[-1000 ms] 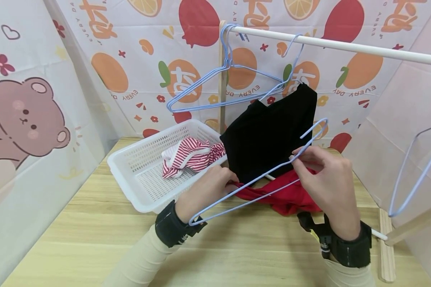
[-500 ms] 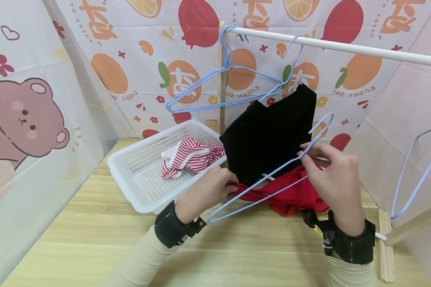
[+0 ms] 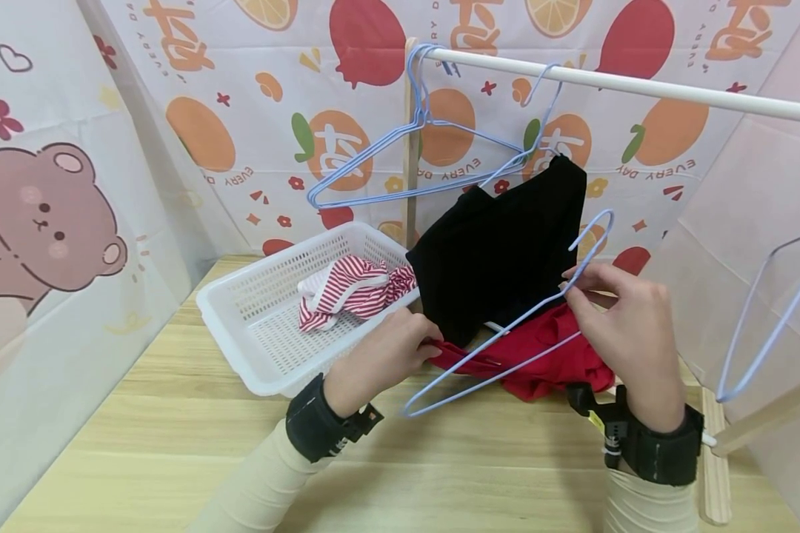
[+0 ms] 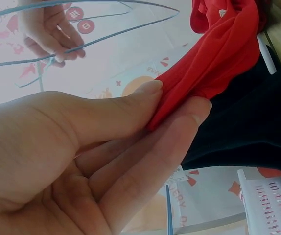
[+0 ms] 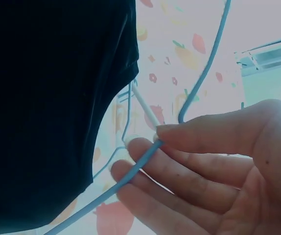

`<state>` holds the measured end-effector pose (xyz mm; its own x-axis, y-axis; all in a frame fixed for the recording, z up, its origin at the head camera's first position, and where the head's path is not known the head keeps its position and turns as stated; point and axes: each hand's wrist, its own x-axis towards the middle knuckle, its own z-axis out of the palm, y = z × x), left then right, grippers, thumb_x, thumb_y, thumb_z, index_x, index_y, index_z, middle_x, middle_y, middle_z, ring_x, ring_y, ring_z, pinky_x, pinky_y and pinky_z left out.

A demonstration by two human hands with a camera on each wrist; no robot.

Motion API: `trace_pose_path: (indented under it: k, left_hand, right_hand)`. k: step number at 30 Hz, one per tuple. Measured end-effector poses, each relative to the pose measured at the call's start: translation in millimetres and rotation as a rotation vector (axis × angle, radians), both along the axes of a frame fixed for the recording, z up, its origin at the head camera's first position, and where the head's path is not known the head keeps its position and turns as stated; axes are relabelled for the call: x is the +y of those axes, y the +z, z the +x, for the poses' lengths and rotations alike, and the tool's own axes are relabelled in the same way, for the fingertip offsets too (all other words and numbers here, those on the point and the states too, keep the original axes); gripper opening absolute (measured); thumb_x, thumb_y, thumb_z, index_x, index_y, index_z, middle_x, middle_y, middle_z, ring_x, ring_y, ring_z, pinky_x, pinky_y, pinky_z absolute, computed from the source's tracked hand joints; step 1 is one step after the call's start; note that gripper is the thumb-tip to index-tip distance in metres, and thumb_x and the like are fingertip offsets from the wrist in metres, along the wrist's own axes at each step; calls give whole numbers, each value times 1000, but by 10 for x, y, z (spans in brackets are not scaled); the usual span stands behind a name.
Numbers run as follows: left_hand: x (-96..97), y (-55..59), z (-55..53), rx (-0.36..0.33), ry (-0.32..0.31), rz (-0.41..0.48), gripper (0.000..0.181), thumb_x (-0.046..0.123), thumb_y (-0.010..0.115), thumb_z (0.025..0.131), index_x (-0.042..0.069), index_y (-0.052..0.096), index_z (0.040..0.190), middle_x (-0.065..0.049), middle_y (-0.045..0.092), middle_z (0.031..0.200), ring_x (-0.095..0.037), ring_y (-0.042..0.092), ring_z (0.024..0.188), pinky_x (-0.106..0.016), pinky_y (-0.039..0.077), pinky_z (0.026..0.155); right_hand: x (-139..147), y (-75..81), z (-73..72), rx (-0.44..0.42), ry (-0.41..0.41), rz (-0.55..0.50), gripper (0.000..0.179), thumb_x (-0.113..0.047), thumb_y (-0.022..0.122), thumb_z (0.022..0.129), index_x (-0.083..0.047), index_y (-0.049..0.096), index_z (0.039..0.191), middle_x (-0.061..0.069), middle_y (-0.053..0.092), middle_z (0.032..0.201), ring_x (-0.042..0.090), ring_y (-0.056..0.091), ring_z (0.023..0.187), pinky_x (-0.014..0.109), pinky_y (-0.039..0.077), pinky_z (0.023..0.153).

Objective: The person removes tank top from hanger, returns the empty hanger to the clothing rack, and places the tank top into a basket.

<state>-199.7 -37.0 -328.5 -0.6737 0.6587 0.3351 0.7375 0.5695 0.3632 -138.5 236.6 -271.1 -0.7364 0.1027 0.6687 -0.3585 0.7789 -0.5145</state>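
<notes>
Red cloth (image 4: 219, 61) is pinched in the left grip (image 3: 383, 350).

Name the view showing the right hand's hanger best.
Head: most of the blue wire hanger shows there, with the right hand over one end. Left wrist crops it; right wrist shows only wire close up.

Blue hanger (image 5: 135, 169), tilted, crumpled red garment (image 3: 542, 376) behind
</notes>
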Motion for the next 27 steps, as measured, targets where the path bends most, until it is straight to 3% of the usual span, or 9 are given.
trace_pose_path:
  k: [7, 9, 11, 15, 18, 22, 25, 27]
  left_hand:
    - [-14, 13, -5, 4, 6, -4, 4, 10, 79, 91, 9, 82, 92, 0, 76, 81, -8, 55, 65, -18, 47, 59]
    - [-15, 15, -7, 1, 11, -5, 3, 11, 79, 91, 9, 82, 92, 0, 75, 81, -9, 55, 65, -19, 46, 60]
    - [-16, 14, -10, -5, 16, -9, 4, 10, 79, 91, 9, 82, 92, 0, 76, 82, -9, 56, 66, -19, 46, 61]
    - [-10, 12, -14, -21, 19, -10, 4, 10, 78, 91, 8, 82, 93, -1, 76, 83, -9, 57, 68, -19, 47, 62]
    - [-10, 17, -12, -31, 23, -11, 4, 10, 78, 91, 8, 82, 93, -1, 77, 84, -9, 57, 69, -19, 47, 63]
    - [-13, 26, -8, -41, 25, -10, 5, 11, 78, 91, 9, 81, 94, -1, 76, 83, -10, 56, 67, -19, 47, 62]
    - [-14, 28, -7, -44, 26, -6, 4, 11, 78, 91, 10, 81, 94, 0, 75, 82, -10, 56, 66, -19, 47, 61]
    - [-14, 25, -7, -43, 29, -5, 4, 11, 78, 91, 10, 81, 94, 0, 75, 82, -10, 56, 66, -20, 47, 61]
  right_hand:
    - [104, 30, -51, -97, -10, 41, 16, -5, 73, 93, -2, 77, 108, 17, 77, 95, 15, 68, 87, -5, 39, 77]
    - [141, 46, -68, -128, -23, 48, 18, -7, 73, 94, -2, 77, 110, 18, 77, 97, 18, 69, 89, -5, 39, 78]
    - [178, 61, -94, -152, -34, 53, 19, -8, 73, 94, -1, 77, 111, 19, 77, 98, 27, 70, 93, 3, 48, 80]
    - [243, 95, -151, -170, -44, 54, 19, -11, 73, 94, 0, 77, 109, 22, 77, 99, 34, 70, 94, 2, 47, 78]
    - [278, 130, -183, -167, -46, 58, 19, -13, 74, 94, -1, 78, 108, 21, 77, 97, 14, 69, 84, -6, 37, 74]
    - [333, 184, -210, -168, -49, 64, 17, -14, 74, 94, -2, 79, 104, 21, 78, 95, -19, 54, 72, -2, 38, 72]
    - [392, 230, -235, -176, -47, 66, 16, -14, 74, 94, -1, 79, 103, 21, 77, 93, -25, 50, 69, 2, 40, 70]
    - [434, 269, -249, -180, -54, 71, 16, -14, 74, 94, -2, 79, 102, 12, 78, 87, -24, 51, 70, 2, 40, 68]
